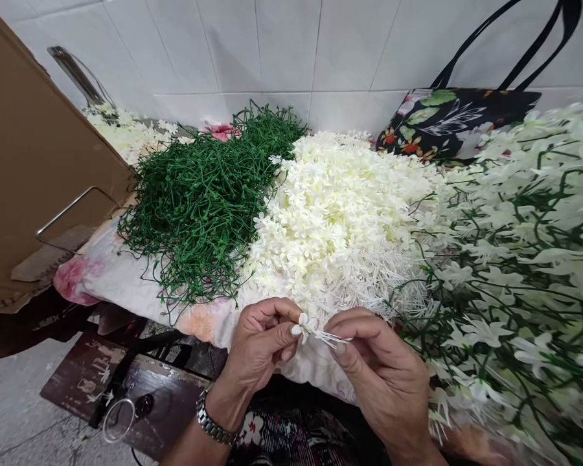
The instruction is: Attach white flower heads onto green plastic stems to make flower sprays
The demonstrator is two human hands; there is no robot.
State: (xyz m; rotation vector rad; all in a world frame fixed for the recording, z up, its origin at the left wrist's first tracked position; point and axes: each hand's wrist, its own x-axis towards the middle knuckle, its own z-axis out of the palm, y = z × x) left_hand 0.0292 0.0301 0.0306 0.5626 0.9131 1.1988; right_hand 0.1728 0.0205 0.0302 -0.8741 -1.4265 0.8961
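My left hand (267, 340) pinches a small white artificial flower (305, 325) between thumb and forefinger, just past the near edge of the cloth. Close on its right, my right hand (376, 362) is closed on thin white stamens (331, 338) that reach toward the flower. Whether the stamens pass into the blossom, I cannot tell. Beyond my hands lies a heap of loose white blossoms (340, 188), with a bunch of white stamens (379, 278) at its near side. Green plastic stems (199, 188) are piled to the left.
Assembled white flowers on green stems (525, 278) fill the right side. A black floral bag (457, 123) leans on the tiled wall (282, 45). A cardboard box (39, 149) stands at left, above a dark wooden bench (160, 401). Patterned cloth (126, 278) covers the work surface.
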